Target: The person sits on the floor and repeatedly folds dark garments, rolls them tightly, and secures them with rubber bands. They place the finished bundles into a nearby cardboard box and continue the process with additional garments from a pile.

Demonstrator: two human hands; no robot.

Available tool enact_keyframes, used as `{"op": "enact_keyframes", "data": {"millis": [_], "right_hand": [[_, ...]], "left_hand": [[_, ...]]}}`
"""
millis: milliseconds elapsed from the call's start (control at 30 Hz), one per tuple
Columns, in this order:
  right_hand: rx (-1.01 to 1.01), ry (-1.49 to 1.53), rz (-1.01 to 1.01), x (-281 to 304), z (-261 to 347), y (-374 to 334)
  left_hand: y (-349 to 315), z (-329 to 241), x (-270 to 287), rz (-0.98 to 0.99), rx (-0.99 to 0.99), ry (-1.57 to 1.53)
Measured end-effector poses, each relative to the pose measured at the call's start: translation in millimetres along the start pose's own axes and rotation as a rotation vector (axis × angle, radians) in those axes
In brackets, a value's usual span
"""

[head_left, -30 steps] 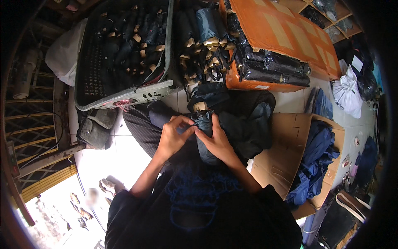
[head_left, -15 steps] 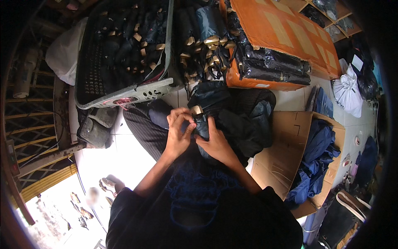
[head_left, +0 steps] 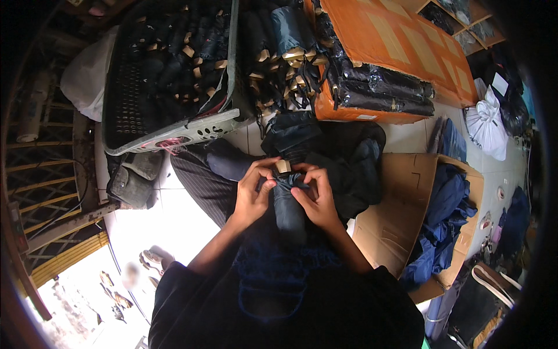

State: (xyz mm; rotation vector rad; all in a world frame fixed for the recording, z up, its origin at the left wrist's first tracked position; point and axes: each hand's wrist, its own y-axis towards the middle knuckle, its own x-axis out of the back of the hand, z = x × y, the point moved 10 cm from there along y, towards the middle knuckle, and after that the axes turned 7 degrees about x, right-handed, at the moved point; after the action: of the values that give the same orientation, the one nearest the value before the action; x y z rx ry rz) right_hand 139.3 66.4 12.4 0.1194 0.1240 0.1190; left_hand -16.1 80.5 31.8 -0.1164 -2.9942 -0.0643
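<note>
In front of my chest I hold a folding umbrella [head_left: 289, 215] wrapped in dark blue-grey fabric. Its pale wooden handle end [head_left: 282, 166] points away from me. My left hand [head_left: 253, 193] pinches the fabric just below the handle from the left. Opposite it, the fingers and thumb of my right hand [head_left: 317, 196] grip the gathered cloth at the same end. Dark cloth pieces [head_left: 343, 168] lie across my lap beyond and to the right of my hands.
A grey plastic basket [head_left: 192, 135] full of similar dark wrapped umbrellas stands at the far left. More umbrellas [head_left: 290, 32] lie beside it. An orange carton [head_left: 383, 41] holds black wrapped bundles. At right, an open cardboard box [head_left: 392, 215] contains blue fabric [head_left: 439, 221].
The umbrella now points straight away from me, its wrapped body more visible. My right hand has moved from its side up to the handle end, opposite my left.
</note>
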Motion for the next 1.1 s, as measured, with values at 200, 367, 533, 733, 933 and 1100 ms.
{"op": "enact_keyframes", "data": {"millis": [200,367,533,733,933,1100], "right_hand": [[0.064,-0.056,0.118,-4.3,17.1,4.4],[0.113,-0.019,0.096,5.8,31.5,3.7],[0.073,-0.088,0.069,14.4,34.2,4.6],[0.093,-0.205,0.082,12.9,46.5,6.6],[0.111,-0.211,0.139,4.6,60.2,13.0],[0.093,-0.226,0.196,1.8,60.1,12.7]], "left_hand": [[-3.1,-3.5,5.1,-0.037,0.027,-0.104],[2.6,-25.7,-8.7,0.144,0.013,-0.151],[3.6,-39.5,-19.0,0.261,-0.031,-0.059],[8.8,-66.7,-19.8,0.291,-0.206,0.27],[11.6,-70.5,-16.1,0.184,-0.273,0.269],[7.2,-62.9,-13.4,0.07,-0.221,0.185]]}}
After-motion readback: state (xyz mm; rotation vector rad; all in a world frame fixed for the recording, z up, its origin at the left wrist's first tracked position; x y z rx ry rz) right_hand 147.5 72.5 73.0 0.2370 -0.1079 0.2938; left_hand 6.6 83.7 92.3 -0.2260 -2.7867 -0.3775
